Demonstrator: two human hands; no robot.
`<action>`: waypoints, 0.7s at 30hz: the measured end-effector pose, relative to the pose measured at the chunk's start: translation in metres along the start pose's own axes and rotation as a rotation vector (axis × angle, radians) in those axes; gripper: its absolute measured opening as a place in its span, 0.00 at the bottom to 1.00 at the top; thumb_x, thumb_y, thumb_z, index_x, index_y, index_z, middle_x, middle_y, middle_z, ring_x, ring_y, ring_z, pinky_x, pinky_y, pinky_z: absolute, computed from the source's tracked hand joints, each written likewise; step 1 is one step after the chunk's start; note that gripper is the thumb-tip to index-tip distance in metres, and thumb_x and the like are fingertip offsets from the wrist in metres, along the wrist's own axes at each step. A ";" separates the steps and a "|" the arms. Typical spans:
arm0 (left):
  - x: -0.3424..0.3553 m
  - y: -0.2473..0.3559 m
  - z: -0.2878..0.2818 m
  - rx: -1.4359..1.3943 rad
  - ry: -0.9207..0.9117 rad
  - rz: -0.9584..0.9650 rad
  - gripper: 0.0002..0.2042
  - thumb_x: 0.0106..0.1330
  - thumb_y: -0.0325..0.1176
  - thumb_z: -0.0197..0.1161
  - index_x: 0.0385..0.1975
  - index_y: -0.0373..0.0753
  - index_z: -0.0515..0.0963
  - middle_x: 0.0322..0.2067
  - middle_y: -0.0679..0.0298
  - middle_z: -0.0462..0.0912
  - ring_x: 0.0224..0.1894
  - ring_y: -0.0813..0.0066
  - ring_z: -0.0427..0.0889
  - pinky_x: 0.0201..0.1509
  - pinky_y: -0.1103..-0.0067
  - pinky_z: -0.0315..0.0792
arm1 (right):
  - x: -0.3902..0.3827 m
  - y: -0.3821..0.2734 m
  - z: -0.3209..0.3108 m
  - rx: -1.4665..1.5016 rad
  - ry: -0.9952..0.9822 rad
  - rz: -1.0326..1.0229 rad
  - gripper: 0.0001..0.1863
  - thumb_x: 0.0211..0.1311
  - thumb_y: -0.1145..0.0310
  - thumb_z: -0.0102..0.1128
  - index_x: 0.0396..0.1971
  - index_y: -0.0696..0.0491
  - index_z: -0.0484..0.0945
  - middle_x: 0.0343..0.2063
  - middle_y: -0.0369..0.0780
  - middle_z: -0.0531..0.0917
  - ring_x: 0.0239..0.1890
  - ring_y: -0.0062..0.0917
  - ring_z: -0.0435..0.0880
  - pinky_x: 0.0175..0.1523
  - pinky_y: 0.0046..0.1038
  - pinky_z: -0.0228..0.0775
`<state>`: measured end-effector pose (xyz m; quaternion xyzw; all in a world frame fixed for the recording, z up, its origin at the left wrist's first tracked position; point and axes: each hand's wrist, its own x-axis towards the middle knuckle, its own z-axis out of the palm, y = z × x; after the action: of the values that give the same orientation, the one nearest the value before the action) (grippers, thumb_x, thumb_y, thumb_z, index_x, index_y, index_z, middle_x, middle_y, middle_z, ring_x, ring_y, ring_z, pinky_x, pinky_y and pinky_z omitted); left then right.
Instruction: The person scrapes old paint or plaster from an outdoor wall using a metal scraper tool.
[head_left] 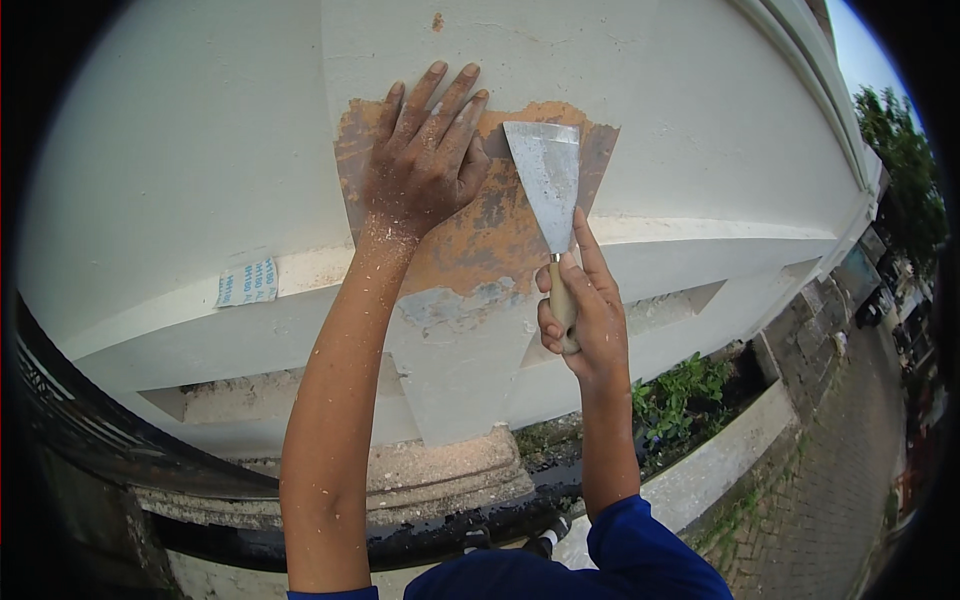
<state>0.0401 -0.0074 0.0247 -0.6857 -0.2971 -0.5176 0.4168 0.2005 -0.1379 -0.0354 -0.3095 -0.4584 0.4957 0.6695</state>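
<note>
My left hand (425,160) lies flat on the wall with its fingers stretched out, over the upper left of a stripped patch. Pale flakes dot its wrist and forearm. In my right hand (588,310) is a paint scraper (548,180), gripped by its light wooden handle with one finger along the neck. The scraper's wide metal blade points up, its edge near the top right of the patch. That stripped patch (480,235) shows orange-brown and grey under the white paint, with ragged borders. Whether the blade touches the wall I cannot tell.
A piece of sandpaper (247,283) with blue print on its back rests on the wall's ledge (310,268) at left. Below run a dark wet gutter (420,537) and green plants (685,395). A paved path (825,500) stretches along the right.
</note>
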 end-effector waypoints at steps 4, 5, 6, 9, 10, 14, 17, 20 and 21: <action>0.000 -0.001 0.001 0.003 0.006 -0.001 0.17 0.55 0.32 0.54 0.46 0.47 0.78 0.58 0.72 0.70 0.65 0.73 0.60 0.71 0.67 0.47 | 0.006 0.000 0.005 0.031 -0.022 -0.006 0.31 0.68 0.67 0.43 0.68 0.47 0.44 0.23 0.37 0.72 0.10 0.13 0.68 0.08 0.15 0.56; 0.000 0.000 0.001 0.000 0.007 -0.003 0.17 0.55 0.32 0.54 0.46 0.47 0.78 0.58 0.72 0.70 0.65 0.73 0.60 0.71 0.67 0.47 | 0.005 -0.001 0.006 0.037 -0.021 -0.009 0.31 0.68 0.67 0.43 0.68 0.47 0.44 0.23 0.37 0.73 0.10 0.13 0.68 0.08 0.16 0.56; 0.000 -0.001 0.001 -0.003 0.009 -0.001 0.17 0.55 0.33 0.54 0.46 0.47 0.78 0.58 0.72 0.70 0.65 0.73 0.60 0.71 0.67 0.47 | 0.005 -0.002 0.007 0.043 -0.024 -0.015 0.31 0.68 0.67 0.43 0.68 0.47 0.44 0.23 0.37 0.73 0.10 0.13 0.68 0.08 0.16 0.56; -0.001 0.001 0.000 -0.007 0.008 0.004 0.17 0.55 0.33 0.54 0.46 0.47 0.77 0.58 0.72 0.70 0.65 0.73 0.60 0.71 0.67 0.47 | -0.001 0.001 -0.006 0.022 -0.026 -0.002 0.31 0.68 0.67 0.43 0.68 0.48 0.44 0.23 0.37 0.73 0.10 0.13 0.68 0.08 0.16 0.56; -0.002 0.001 0.000 -0.010 -0.001 0.005 0.17 0.55 0.33 0.54 0.46 0.46 0.77 0.58 0.72 0.70 0.65 0.72 0.60 0.71 0.67 0.47 | 0.002 0.000 -0.005 0.021 -0.027 -0.009 0.31 0.68 0.67 0.43 0.68 0.48 0.44 0.23 0.37 0.73 0.10 0.13 0.68 0.08 0.16 0.56; 0.001 0.001 -0.003 -0.007 -0.004 -0.004 0.17 0.55 0.33 0.54 0.46 0.46 0.77 0.58 0.71 0.70 0.65 0.72 0.60 0.71 0.66 0.47 | 0.003 -0.003 -0.001 0.048 -0.014 0.002 0.31 0.68 0.68 0.43 0.68 0.48 0.45 0.22 0.37 0.73 0.10 0.13 0.68 0.08 0.16 0.55; 0.002 0.001 -0.002 -0.007 0.000 0.006 0.17 0.55 0.33 0.54 0.46 0.45 0.77 0.58 0.70 0.70 0.65 0.71 0.60 0.71 0.66 0.48 | 0.000 -0.004 -0.004 0.044 -0.013 -0.008 0.31 0.68 0.68 0.43 0.68 0.47 0.45 0.22 0.37 0.72 0.10 0.13 0.68 0.08 0.16 0.55; -0.002 -0.001 -0.001 -0.026 0.000 0.009 0.17 0.55 0.33 0.54 0.46 0.45 0.77 0.58 0.69 0.70 0.65 0.71 0.60 0.71 0.66 0.48 | 0.004 -0.001 0.001 0.053 -0.008 -0.006 0.30 0.68 0.68 0.43 0.68 0.47 0.45 0.22 0.37 0.72 0.10 0.13 0.67 0.08 0.15 0.55; 0.000 0.000 -0.003 -0.022 -0.004 0.005 0.17 0.55 0.33 0.54 0.46 0.45 0.77 0.58 0.70 0.70 0.65 0.71 0.60 0.71 0.66 0.48 | 0.003 -0.002 0.002 0.062 0.004 0.001 0.30 0.68 0.68 0.42 0.68 0.47 0.46 0.22 0.37 0.72 0.10 0.13 0.67 0.08 0.15 0.55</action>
<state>0.0391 -0.0099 0.0252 -0.6919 -0.2907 -0.5185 0.4099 0.1998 -0.1355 -0.0318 -0.2900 -0.4414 0.5092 0.6796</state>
